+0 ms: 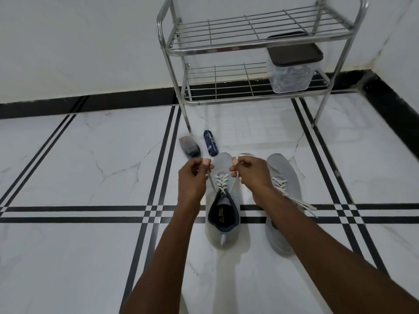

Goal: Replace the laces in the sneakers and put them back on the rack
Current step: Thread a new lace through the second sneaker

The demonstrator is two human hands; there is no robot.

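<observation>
Two grey sneakers stand on the tiled floor, toes pointing away from me. The left sneaker (223,214) carries a white lace (222,181) crossed through its eyelets. My left hand (192,175) pinches one end of that lace, which runs taut down to the top eyelets. My right hand (250,169) pinches the other end above the toe. The right sneaker (284,175) lies partly behind my right forearm, its white lace ends trailing loose on the floor (303,206). The metal shoe rack (249,41) stands against the wall beyond the shoes.
A clear plastic box with a dark lid (292,64) sits on the rack's lower shelf at the right. A dark spray can (210,143) and a small clear-topped case (189,147) lie on the floor by the rack's left leg. A black skirting runs along the wall.
</observation>
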